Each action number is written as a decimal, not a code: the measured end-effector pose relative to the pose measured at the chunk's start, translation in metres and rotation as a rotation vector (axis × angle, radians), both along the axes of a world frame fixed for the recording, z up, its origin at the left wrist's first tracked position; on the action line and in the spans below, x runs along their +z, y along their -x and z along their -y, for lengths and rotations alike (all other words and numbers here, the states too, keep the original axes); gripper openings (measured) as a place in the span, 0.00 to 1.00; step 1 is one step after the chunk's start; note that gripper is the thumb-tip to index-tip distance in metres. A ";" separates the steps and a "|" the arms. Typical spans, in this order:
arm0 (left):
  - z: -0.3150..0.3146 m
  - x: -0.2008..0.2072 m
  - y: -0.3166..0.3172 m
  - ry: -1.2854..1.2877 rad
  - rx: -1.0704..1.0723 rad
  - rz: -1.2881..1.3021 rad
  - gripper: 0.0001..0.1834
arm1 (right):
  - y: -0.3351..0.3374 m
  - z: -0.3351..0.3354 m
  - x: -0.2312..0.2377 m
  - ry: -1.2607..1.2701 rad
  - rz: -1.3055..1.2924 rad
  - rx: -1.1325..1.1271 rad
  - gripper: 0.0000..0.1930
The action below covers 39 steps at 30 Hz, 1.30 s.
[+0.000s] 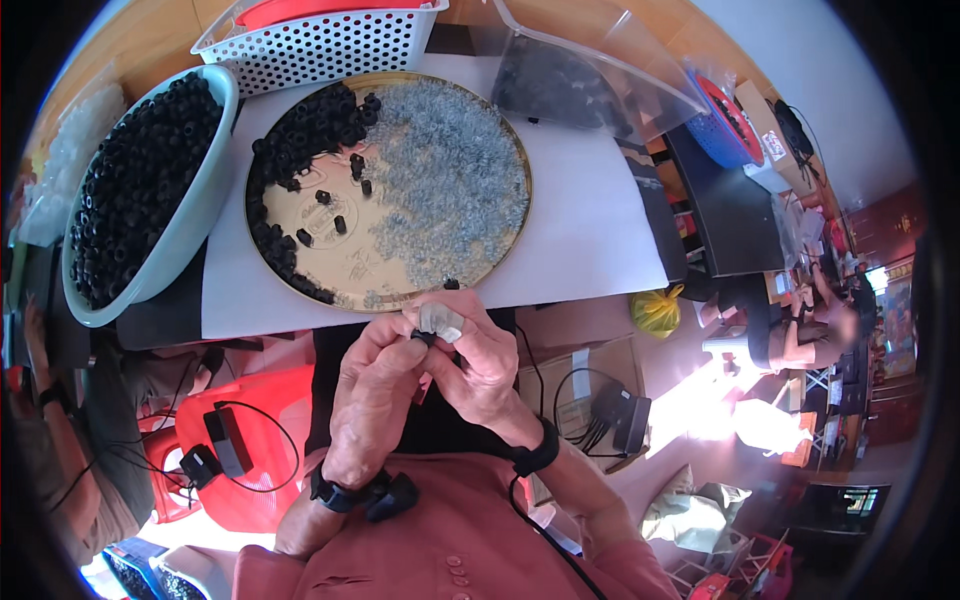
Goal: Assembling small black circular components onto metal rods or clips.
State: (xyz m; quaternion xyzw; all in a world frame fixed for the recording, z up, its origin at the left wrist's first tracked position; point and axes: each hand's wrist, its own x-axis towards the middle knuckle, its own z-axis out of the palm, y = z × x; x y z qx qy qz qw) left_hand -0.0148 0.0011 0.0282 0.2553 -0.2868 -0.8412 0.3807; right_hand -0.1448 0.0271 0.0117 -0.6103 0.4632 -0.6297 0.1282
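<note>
**A:** Starting from the round gold tray (480, 262) on the bench (590, 215), what's lying to its left?

**B:** A pale basin (185, 235) is sitting just left of the tray, heaped with small black caps (135, 180). More black caps are piling along the tray's left side, and silvery metal rings (450, 190) are covering its right half. Behind the tray a white perforated basket (320, 45) is standing, and a clear plastic bag (590, 75) is lying behind it to the right.

**B:** And the hands?

**A:** Both are working just in front of the tray's near rim. The left hand (372, 400) is pinching a small black cap (424, 339) between thumb and fingertips, grip nearly closed around it. The right hand (480, 360) is touching the left, fingers curled tight on a small pale piece (440, 321) pressed against the cap.

**B:** Any advice?

**A:** I'd judge it's going best if the cap is being held square, the pieces lined up before pressing, and the hands kept close to the tray so anything slipping falls near it.
</note>
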 end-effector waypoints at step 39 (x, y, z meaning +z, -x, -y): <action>0.005 0.005 -0.004 -0.124 -0.061 -0.140 0.11 | 0.002 -0.013 0.017 -0.145 -0.080 -0.015 0.21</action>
